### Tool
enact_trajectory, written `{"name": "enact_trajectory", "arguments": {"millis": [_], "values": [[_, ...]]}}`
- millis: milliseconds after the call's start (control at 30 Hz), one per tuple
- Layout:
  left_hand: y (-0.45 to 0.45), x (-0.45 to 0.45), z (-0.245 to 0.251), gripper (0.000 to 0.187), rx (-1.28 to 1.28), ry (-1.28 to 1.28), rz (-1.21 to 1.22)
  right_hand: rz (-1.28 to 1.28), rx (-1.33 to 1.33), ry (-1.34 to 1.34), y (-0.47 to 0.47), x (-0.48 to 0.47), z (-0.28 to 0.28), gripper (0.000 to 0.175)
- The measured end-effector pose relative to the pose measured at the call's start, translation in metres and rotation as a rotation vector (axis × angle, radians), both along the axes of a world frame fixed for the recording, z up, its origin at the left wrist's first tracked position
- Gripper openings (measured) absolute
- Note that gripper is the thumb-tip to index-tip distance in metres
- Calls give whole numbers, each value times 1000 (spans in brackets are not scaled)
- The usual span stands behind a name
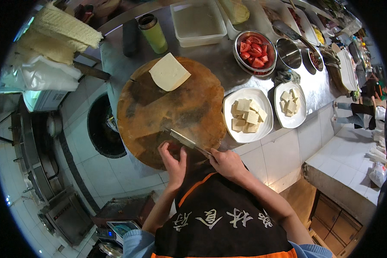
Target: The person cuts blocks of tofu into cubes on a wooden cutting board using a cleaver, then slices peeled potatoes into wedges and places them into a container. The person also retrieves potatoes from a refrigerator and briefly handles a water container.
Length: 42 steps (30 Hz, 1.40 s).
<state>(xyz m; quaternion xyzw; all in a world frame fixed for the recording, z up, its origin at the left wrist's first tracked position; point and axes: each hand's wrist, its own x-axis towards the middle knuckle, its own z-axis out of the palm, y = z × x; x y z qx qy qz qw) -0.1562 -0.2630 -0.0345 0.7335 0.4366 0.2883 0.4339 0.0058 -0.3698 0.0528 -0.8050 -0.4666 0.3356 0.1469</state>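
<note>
A knife (187,140), its blade pointing to the upper left, is in my right hand (227,163) over the near edge of a round wooden chopping block (180,113). Beside the blade, my left hand (174,161) has its thumb and fingers curved apart; something reddish shows dimly between them, too hidden to name. At the block's far side lies a large piece of white tofu (169,72). Tofu pieces (252,116) are heaped on a white plate (229,129) just right of the block, and smaller ones (289,104) on a second white plate (301,119).
Behind the plates stands a metal bowl of cut tomatoes (254,52), near metal containers (288,54) and a ladle (287,29). A green bottle (154,34) and a plastic tub (198,22) are beyond the block. Left of the table is a black bin (100,129). Another person (354,113) stands far right.
</note>
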Motion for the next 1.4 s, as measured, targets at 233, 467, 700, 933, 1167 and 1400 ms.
{"name": "enact_trajectory", "arguments": {"millis": [233, 467, 700, 933, 1167, 1400], "values": [[-7, 12, -6, 28, -489, -219, 200, -65, 99, 46, -1, -4, 8, 25], [-2, -8, 4, 30, -729, -351, 301, -124, 186, 24, -6, 12, 11, 27], [21, 0, 7, 27, -644, -448, 214, -295, 235, 171, -25, 37, 13, 20], [21, 92, 11, 25, -726, -404, 57, -651, 221, 698, -73, 79, 25, 24], [-29, 223, 9, 19, -827, -200, -249, -1029, 373, 1049, -153, 134, 24, 35], [-107, 385, -55, 22, -678, -196, -436, -1194, 528, 936, -224, 210, 8, 25]]}}
